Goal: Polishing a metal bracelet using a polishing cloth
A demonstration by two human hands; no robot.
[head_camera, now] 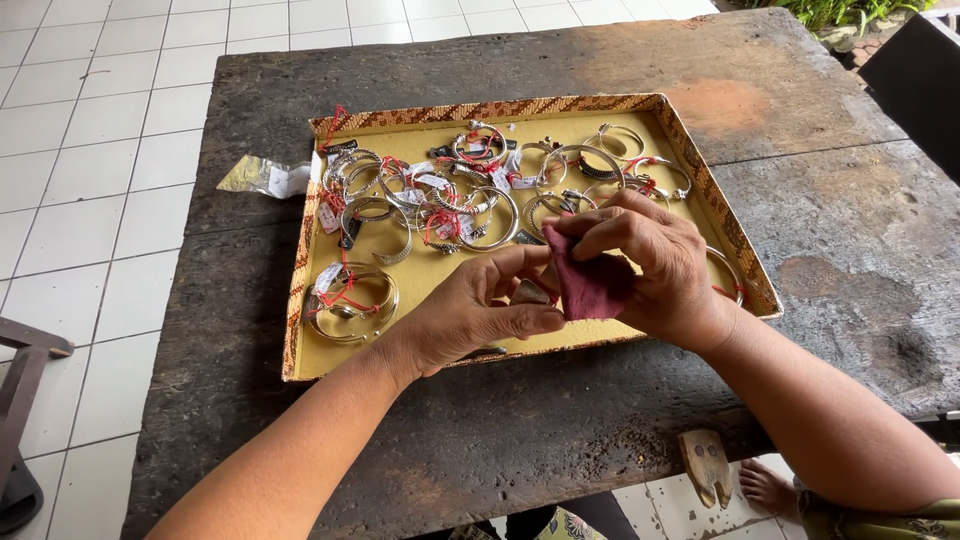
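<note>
My left hand [470,312] holds a silver bracelet [528,292] between thumb and fingers, mostly hidden by the fingers. My right hand [655,265] pinches a small dark red cloth [588,280] and presses it against the bracelet. Both hands hover over the near right part of a shallow tray [300,320] with a yellow floor and a patterned brown rim. Several silver bangles [470,195] with red strings and white tags lie across the tray's far half. One pair of bangles [350,300] lies at the tray's near left.
The tray rests on a dark, worn wooden table [820,230]. A small clear plastic bag [265,177] lies left of the tray. White floor tiles [90,150] spread to the left. A bare foot [768,487] and a sandal [706,465] show below the table's near edge.
</note>
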